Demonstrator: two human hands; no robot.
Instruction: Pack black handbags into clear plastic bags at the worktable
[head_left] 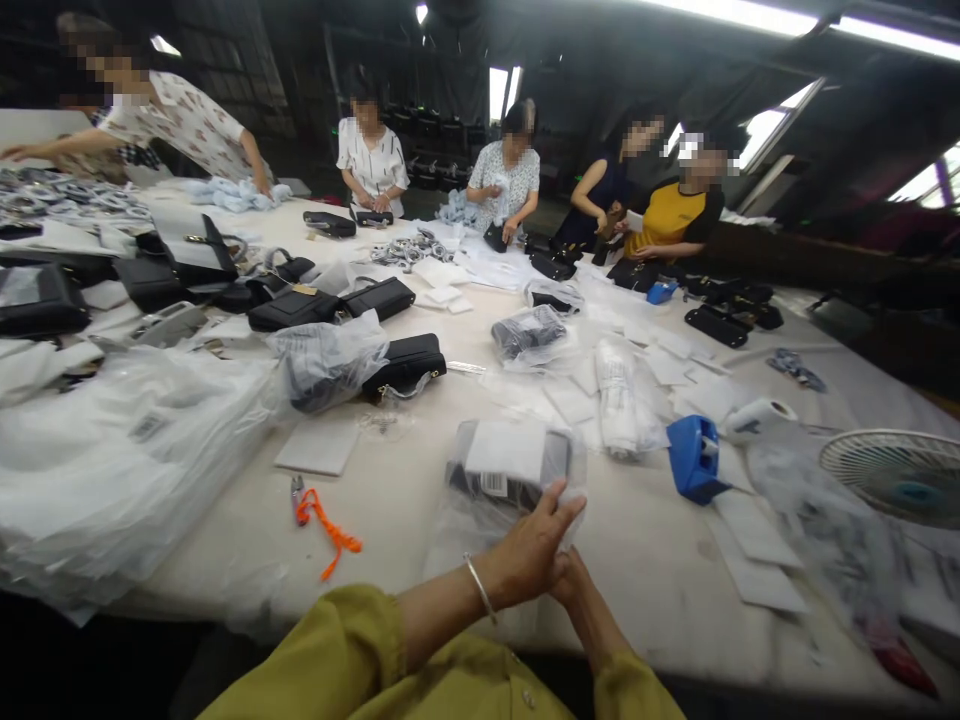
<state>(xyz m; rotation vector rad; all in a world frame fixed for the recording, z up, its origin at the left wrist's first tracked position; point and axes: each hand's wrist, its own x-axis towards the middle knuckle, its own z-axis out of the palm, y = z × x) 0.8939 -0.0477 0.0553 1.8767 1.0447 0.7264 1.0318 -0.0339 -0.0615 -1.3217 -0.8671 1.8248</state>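
Observation:
In front of me lies a dark handbag in a clear plastic bag, with a white sheet over its top and a barcode label on the near side. My left hand, a bracelet at its wrist, grips the plastic at the near right corner; two of its fingers reach along the wrapping. Close against it is my right hand, whose fingers are mostly hidden behind the left. What the right hand holds cannot be made out.
Left of me are a pile of clear plastic bags, a small cutter with orange cord and black handbags. To the right stand a blue tape dispenser and a fan. Several co-workers handle bags across the table.

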